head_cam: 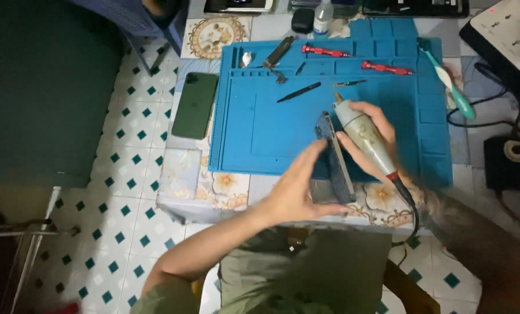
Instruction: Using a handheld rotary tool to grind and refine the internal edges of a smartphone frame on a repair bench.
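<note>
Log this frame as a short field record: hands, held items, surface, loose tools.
left hand: holds a phone tilted on edge
right hand: grips a corded rotary tool, tip by the phone's top edge
surface: blue work mat on a floral tablecloth
loose tools: two red screwdrivers, black pen-like tool, toothbrush
off mat: green phone, face down
</note>
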